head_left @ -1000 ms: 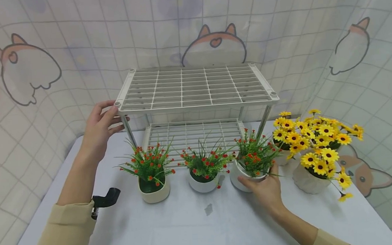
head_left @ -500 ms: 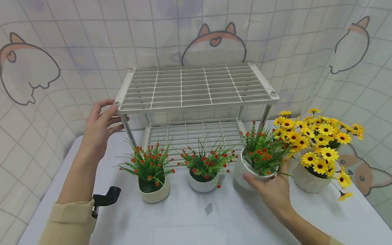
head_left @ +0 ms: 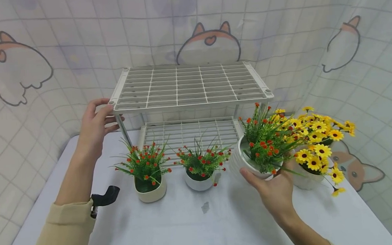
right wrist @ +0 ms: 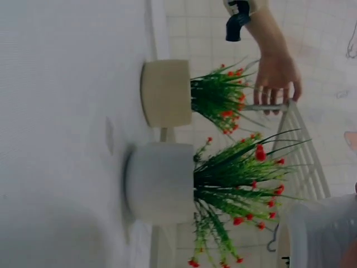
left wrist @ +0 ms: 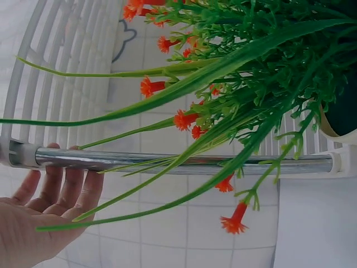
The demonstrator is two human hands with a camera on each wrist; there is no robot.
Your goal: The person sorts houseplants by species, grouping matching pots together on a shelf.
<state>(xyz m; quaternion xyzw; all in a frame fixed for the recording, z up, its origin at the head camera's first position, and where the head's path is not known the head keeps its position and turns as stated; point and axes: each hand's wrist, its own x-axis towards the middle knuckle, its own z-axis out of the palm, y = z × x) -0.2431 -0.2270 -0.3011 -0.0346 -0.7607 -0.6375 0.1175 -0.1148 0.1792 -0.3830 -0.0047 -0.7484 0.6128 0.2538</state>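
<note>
My right hand (head_left: 266,177) grips a white pot of green sprigs with red flowers (head_left: 259,145) from below. The pot is off the table and tilted toward me, in front of the right front leg of a white two-tier wire rack (head_left: 187,85). In the right wrist view its rim (right wrist: 318,234) shows blurred at the lower right. My left hand (head_left: 109,113) holds the rack's front left corner, thumb in front and fingers round the chrome post (left wrist: 167,161). In the left wrist view the fingers (left wrist: 67,187) lie against that post.
A beige pot (head_left: 147,178) and a white pot (head_left: 199,171), both with red flowers, stand on the white table (head_left: 189,228) before the rack's lower shelf (head_left: 190,132). Pots of yellow daisies (head_left: 315,145) crowd the right side. A tiled curtain hangs behind.
My right hand has lifted the red-flowered pot off the table, up and a little to the right, tilting it. My left hand has stayed on the rack's corner.
</note>
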